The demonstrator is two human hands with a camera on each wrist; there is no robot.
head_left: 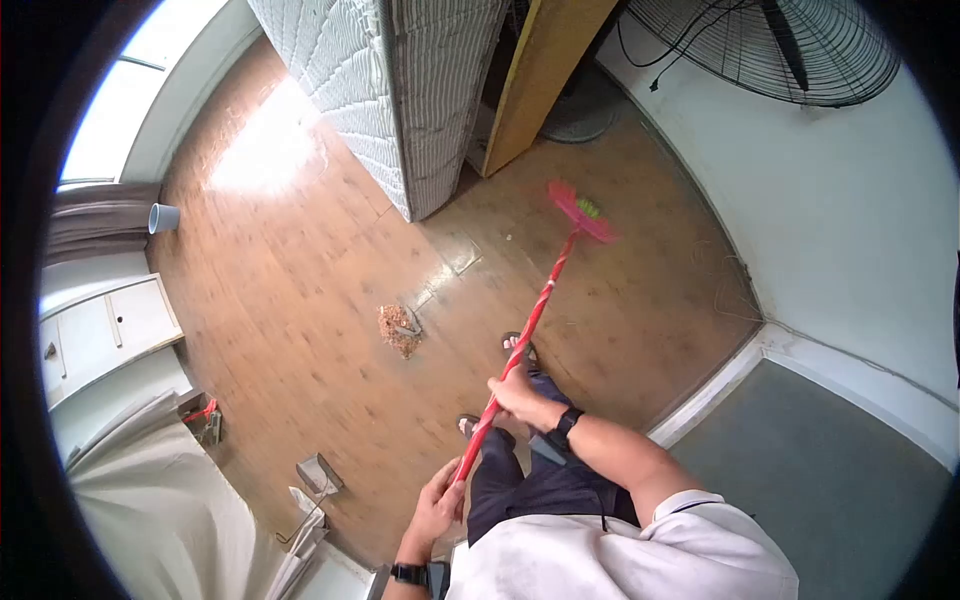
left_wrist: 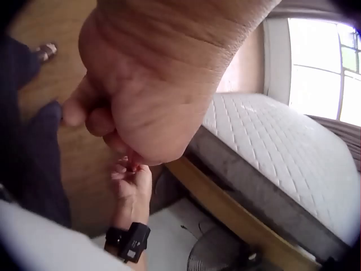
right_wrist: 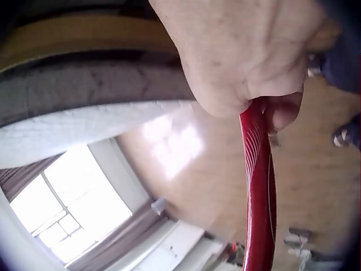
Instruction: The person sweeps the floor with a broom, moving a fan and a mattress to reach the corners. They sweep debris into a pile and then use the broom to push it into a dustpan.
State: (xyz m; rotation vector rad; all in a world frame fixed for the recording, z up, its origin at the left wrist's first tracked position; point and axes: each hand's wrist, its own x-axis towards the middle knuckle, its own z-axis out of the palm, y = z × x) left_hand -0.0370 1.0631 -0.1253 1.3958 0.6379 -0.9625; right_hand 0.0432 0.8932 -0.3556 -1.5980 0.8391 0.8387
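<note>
Both hands hold a broom by its red striped handle (head_left: 535, 315). The left hand (head_left: 437, 502) grips the handle's top end near the waist; in the left wrist view its fingers curl in, and the palm hides most of the handle. Farther down, the right hand (head_left: 523, 396) wraps round the shaft, which runs out of the fist in the right wrist view (right_wrist: 259, 192). The pink broom head (head_left: 580, 212), with some green bristles, is over the wooden floor ahead and to the right. A small pile of brownish debris (head_left: 400, 330) with a grey piece in it lies on the floor left of the handle.
A mattress (head_left: 430, 110) stands on edge beside a yellowish wooden board (head_left: 540, 80). A large fan (head_left: 780, 50) is at the right wall. A dustpan (head_left: 320, 474) rests on the floor at lower left, near a draped cloth (head_left: 170, 500). A small bin (head_left: 163, 218) stands by the curtain.
</note>
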